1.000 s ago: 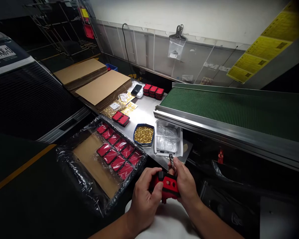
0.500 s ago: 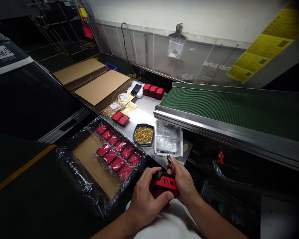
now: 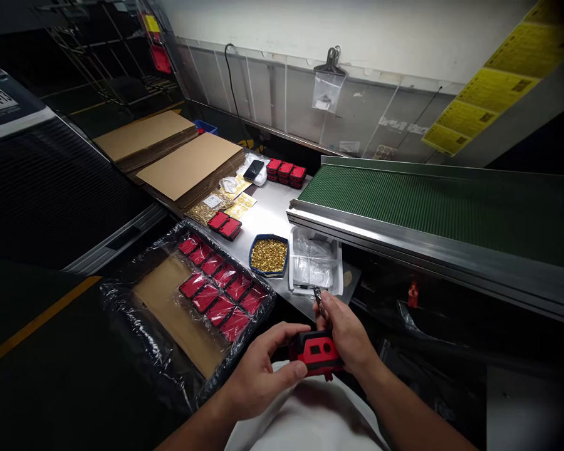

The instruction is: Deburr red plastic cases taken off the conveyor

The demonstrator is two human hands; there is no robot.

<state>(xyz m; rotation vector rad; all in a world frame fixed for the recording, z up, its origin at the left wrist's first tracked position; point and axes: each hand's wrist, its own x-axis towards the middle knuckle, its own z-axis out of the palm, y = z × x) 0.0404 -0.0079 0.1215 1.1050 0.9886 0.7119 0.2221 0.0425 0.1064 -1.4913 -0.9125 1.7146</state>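
Note:
A red-and-black plastic housing with a rectangular opening and a round hole in its face is held low in front of me, above my white-clothed lap. My left hand is closed on its left end, the thumb along the lower front and the fingers over the back. My right hand steadies the right end. Between its thumb and fingers stands a small shiny metal tool, tip up; its exact kind is unclear. Just beyond are a white bin of clear plastic bags and a blue tray of small brass-coloured parts.
To the left, a plastic-lined box holds several red-and-black pieces on cardboard. More red-and-black pieces sit on the metal table. Behind lie cardboard sheets, a phone and a bag of brass-coloured parts. A green conveyor runs rightward.
My left hand has shifted left and loosened slightly around the housing, showing more of its front. The housing sits turned a little more toward me. The metal tool stays in my right hand.

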